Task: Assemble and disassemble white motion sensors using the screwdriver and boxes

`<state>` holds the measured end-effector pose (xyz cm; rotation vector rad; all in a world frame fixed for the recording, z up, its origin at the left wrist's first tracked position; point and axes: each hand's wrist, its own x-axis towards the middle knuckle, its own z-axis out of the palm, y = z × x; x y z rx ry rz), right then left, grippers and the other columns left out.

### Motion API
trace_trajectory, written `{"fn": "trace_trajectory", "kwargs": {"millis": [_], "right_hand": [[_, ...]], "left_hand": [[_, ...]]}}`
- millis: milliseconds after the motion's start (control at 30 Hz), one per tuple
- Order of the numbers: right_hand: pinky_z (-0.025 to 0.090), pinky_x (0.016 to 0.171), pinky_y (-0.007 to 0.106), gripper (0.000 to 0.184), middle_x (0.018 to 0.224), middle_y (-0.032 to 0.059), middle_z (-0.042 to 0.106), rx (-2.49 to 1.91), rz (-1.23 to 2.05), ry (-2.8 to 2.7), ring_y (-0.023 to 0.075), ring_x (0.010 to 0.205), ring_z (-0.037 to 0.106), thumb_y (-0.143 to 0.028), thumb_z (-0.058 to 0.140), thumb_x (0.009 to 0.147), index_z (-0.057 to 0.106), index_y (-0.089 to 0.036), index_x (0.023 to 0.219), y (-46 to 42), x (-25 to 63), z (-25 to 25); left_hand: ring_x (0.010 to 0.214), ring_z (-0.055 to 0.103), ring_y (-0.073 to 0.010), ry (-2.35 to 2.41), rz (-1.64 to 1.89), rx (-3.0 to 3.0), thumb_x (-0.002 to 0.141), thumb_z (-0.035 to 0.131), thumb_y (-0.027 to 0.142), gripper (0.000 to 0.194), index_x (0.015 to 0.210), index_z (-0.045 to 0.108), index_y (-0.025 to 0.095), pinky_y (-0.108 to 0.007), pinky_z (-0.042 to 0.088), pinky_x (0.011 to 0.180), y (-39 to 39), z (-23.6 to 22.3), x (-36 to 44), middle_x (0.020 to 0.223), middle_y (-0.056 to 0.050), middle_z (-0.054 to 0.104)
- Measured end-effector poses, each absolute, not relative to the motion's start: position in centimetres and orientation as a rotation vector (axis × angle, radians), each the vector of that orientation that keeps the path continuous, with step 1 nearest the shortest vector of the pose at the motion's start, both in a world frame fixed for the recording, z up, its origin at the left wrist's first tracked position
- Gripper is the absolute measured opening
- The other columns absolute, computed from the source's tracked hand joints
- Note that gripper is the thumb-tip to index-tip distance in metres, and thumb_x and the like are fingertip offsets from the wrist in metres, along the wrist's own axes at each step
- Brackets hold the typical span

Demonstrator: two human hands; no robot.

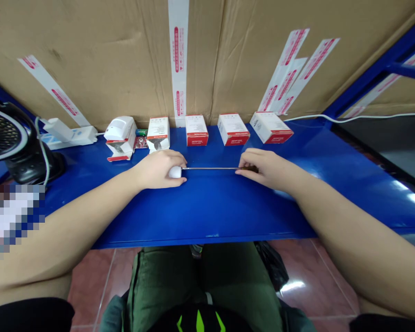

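Observation:
My left hand [161, 167] is closed around a white detector [174, 172], most of it hidden by the fingers. A screwdriver [210, 168] lies level between both hands, its long thin metal shaft reaching to the detector. The shaft's tip is at the detector's right edge, but whether it sits in a screw is too small to tell. My right hand [263, 167] grips the screwdriver's dark handle with thumb and fingers. Just behind my left hand stand an opened box [159, 131] and another white detector [119, 128] resting on an opened box [125, 146].
Along the back of the blue table [207, 207] stand red-and-white boxes [197, 131]. A green battery [141, 132] and a small red-patterned packet [140, 142] lie between the opened boxes. A power strip [72, 137] and a black fan [31, 147] are at left. Taped cardboard [124, 60] forms the back.

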<state>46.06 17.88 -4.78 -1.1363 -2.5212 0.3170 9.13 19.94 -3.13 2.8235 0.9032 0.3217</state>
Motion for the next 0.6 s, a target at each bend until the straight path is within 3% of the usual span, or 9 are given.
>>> {"fn": "trace_trajectory", "kwargs": {"millis": [600], "right_hand": [[0.052,0.070,0.033,0.021,0.090,0.0049,0.066,-1.121,0.282,-2.564,0.0185,0.074,0.063,-0.035,0.062,0.105,0.059,-0.025,0.086,17.93,46.12,-4.77]], "left_hand": [[0.111,0.083,-0.0311,0.896,0.346,2.828,0.099,0.070,0.045,0.030,0.107,0.082,0.019,-0.050,0.068,0.105,19.93,-3.19,9.02,0.126,-0.013,0.085]]}}
